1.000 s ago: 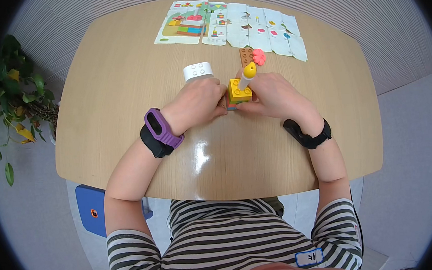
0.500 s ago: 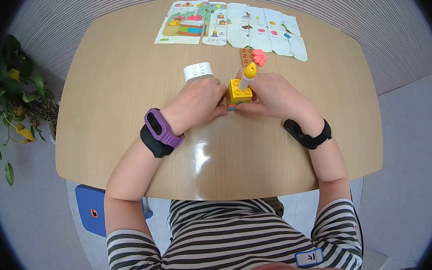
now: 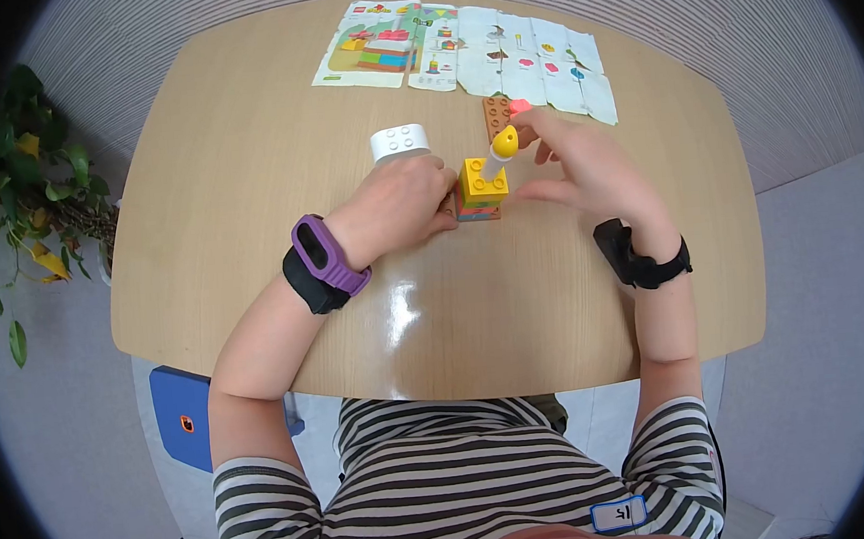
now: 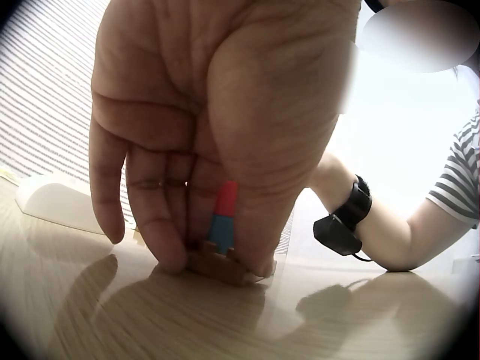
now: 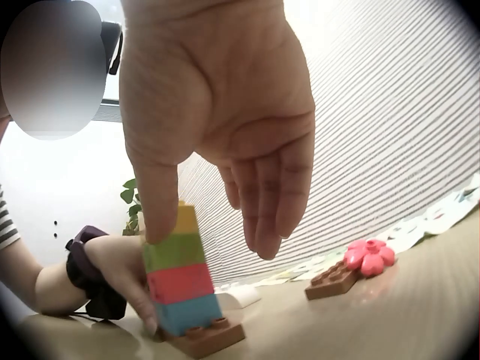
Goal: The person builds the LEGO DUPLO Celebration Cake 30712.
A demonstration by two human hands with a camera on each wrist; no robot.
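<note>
A stack of yellow [image 3: 484, 179], green [image 5: 174, 252], red and blue [image 5: 191, 313] bricks stands upright on a brown base plate [image 5: 210, 341]. A white candle with a yellow flame [image 3: 505, 143] rises from its top. My left hand [image 3: 399, 204] pinches the base plate's left end between thumb and fingers; in the left wrist view the hand [image 4: 217, 112] hides much of the stack. My right hand [image 3: 595, 170] is off the stack, to its right, its fingers relaxed and parted from the thumb. In the right wrist view nothing is in that hand [image 5: 225, 112].
A white studded brick [image 3: 399, 140] sits behind my left hand. Beyond the stack lie a brown studded brick [image 5: 332, 280] and a pink flower piece [image 5: 369, 257]. Printed instruction sheets [image 3: 366, 49] spread along the table's far edge.
My right hand has let go of the stack and moved right, its fingers spreading, and it now partly covers the flower piece. The left hand keeps its hold.
</note>
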